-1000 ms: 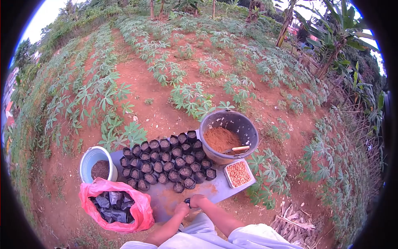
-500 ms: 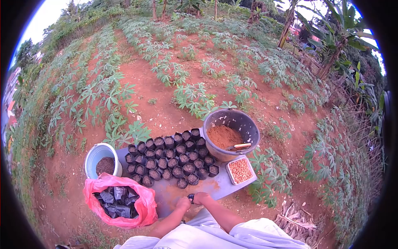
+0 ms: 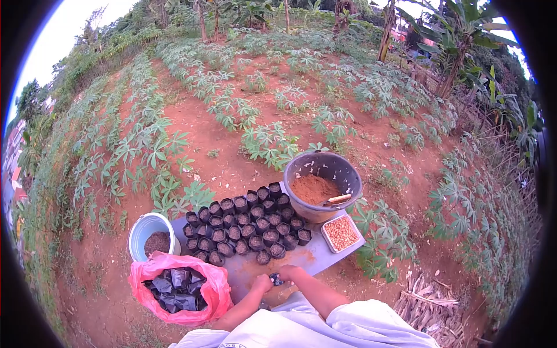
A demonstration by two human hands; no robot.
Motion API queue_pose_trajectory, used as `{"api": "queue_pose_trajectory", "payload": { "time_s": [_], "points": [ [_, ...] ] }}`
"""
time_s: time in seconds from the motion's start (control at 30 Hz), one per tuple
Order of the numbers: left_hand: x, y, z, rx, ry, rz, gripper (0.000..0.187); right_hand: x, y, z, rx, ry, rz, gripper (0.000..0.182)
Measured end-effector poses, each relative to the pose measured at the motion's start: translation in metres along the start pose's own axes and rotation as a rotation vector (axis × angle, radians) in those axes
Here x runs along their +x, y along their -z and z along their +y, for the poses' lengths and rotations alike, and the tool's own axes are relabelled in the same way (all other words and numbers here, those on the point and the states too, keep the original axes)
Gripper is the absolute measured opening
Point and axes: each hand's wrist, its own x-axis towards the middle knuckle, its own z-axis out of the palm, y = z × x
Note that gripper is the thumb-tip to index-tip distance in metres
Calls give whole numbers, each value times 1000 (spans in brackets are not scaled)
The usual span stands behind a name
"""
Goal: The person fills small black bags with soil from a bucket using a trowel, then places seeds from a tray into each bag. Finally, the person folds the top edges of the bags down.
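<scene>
Near the front edge of the table, my left hand (image 3: 263, 283) and my right hand (image 3: 288, 273) are close together, their fingers closed on a small black plastic planting bag (image 3: 275, 279). Most of this bag is hidden by the fingers, so how full it is cannot be made out. Just beyond my hands stand several black planting bags (image 3: 248, 230) in tight rows, filled with dark soil. To the left, a pink plastic sack (image 3: 219, 285) holds folded black bags (image 3: 176, 288).
A pale blue bucket (image 3: 135, 239) with dark soil stands at left. On the grey table (image 3: 318, 261), at right, are a large dark tub (image 3: 316, 216) of reddish soil with a handled tool (image 3: 337, 199), and a white tray (image 3: 358, 236) of corn-like kernels. Leafy plants grow beyond.
The camera view has shifted a little, so the table's things sit slightly differently in frame. My hands stay together at the table's front edge, and more of the black bag shows between them.
</scene>
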Motion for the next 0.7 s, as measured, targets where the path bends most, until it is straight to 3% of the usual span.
{"api": "queue_pose_trajectory", "payload": {
  "time_s": [0.07, 0.13, 0.2, 0.27, 0.4, 0.57, 0.7],
  "points": [
    [-4, 3, 1, 17, -8, -4, 32, -5, -3, -7, -139, 73, 63, 33],
    [-9, 7, 8, -114, 155, -125, 36, -1, -3, -7, -172, 93, 43, 31],
    [-18, 11, 14, -90, 131, -84, 37, 0, 0, -9, -204, 109, 15, 29],
    [-13, 3, 10, -65, 111, -48, 38, -9, 6, -21, -161, -67, -49, 28],
    [1, -3, -2, -127, 105, -17, 38, -11, 9, -27, -222, -42, -12, 30],
    [-4, 15, 10, -252, 170, -135, 39, 58, -27, 9, -312, 86, 35, 28],
    [-9, 17, 11, -258, 157, -84, 35, 32, -15, 3, -307, 80, 36, 29]
  ]
}}
